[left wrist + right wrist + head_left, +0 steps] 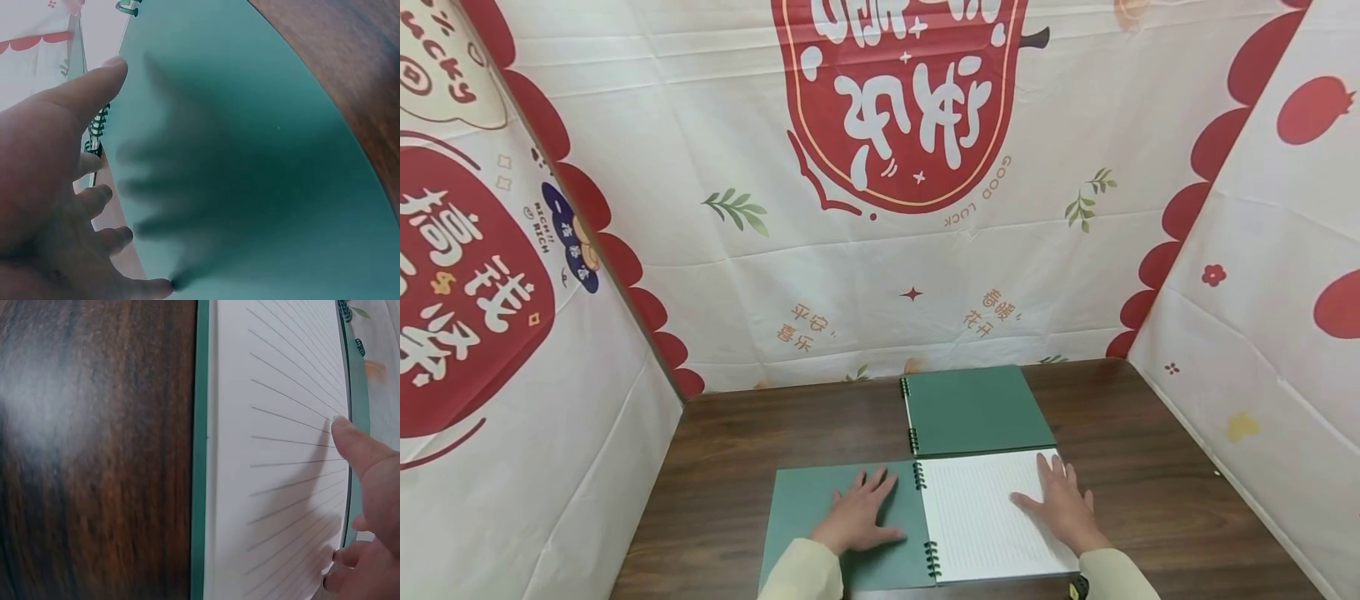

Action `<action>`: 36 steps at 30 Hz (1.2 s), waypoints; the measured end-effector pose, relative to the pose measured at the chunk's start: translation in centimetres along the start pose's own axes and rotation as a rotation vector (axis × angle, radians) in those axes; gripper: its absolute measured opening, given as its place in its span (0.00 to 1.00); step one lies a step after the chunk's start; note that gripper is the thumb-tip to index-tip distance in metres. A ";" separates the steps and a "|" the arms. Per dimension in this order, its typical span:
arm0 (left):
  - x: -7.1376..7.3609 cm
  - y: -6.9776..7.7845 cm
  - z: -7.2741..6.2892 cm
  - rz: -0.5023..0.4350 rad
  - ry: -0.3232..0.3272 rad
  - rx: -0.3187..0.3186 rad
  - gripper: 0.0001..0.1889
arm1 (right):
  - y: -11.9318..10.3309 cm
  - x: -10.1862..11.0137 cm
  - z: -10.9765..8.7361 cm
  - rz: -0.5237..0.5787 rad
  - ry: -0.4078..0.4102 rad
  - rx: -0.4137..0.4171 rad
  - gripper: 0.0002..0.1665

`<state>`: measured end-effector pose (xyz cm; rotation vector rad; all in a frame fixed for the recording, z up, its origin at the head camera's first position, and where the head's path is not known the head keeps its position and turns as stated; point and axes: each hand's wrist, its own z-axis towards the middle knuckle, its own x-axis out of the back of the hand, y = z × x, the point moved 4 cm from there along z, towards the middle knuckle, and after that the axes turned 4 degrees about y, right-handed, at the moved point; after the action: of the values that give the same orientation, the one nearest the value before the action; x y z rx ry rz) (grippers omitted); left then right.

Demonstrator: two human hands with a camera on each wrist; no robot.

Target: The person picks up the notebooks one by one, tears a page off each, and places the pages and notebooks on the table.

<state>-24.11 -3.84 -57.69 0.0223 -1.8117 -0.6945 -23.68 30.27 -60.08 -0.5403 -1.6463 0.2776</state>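
A spiral notebook lies open on the table, its green cover (805, 517) folded out to the left and its white lined page (970, 517) on the right. Over the cover my left hand (859, 512) spreads its fingers, casting a shadow on it; in the left wrist view the little fingertip meets that shadow. My right hand (1063, 504) is spread at the right side of the lined page, its thumb (353, 440) pointing across the ruled lines. Dark green rings (931, 558) join cover and page. Neither hand grips anything.
A second green spiral notebook (977, 412), closed, lies just behind the open one, its edge along the page's top. The brown wooden table (722, 467) ends at printed cloth walls (850, 275) at the back and both sides.
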 end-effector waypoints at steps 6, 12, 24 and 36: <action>-0.3 0.5 0.1 0.061 -0.014 -0.014 0.47 | -0.2 -0.2 -0.3 -0.013 0.023 0.004 0.60; -0.6 0.8 -0.1 0.069 -0.032 -0.001 0.48 | -0.3 -0.3 -0.3 -0.028 0.042 0.011 0.59; -1.1 0.5 0.1 0.100 -0.043 0.008 0.49 | -0.4 -0.3 -0.2 -0.021 0.065 0.010 0.61; -1.4 0.3 0.3 0.102 -0.047 0.009 0.50 | -1.0 0.0 -0.4 -0.037 0.118 0.017 0.58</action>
<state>-23.75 -3.01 -58.78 -0.0803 -1.8479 -0.6189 -23.51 29.41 -59.51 -0.5034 -1.5366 0.2277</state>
